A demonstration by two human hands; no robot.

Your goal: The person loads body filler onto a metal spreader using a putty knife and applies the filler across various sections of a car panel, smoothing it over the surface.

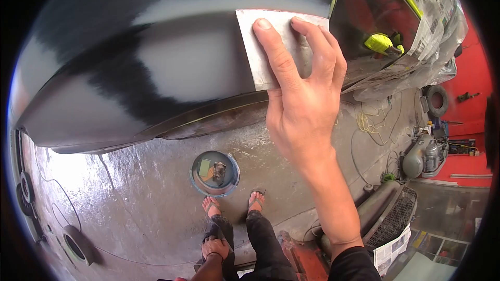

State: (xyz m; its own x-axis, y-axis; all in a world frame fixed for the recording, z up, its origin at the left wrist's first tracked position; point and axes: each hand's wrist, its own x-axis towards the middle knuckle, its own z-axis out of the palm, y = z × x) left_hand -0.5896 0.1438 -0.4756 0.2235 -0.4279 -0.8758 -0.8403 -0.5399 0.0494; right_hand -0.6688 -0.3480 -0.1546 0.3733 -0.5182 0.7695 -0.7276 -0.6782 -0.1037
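Observation:
My right hand point(307, 83) presses a pale, flat rectangular sheet point(258, 54) against the side of a car body panel point(182, 57). Its thumb and fingers are bent over the sheet's face. The panel is dark, with lighter grey patches to the left of the sheet. Low in the view, my left hand point(215, 248) rests on my leg near the knee, away from the panel; whether it holds anything is hard to make out. On the floor in front of my feet stands a round basin point(237, 179) with a green block point(204, 167) and other small items inside.
Newspaper and plastic masking point(432, 36) covers the car at the upper right. Farther right are a tyre point(436, 100), an air compressor point(415, 161) and loose hoses point(370, 125). A grille part point(393, 216) lies at lower right, another tyre point(77, 244) at lower left.

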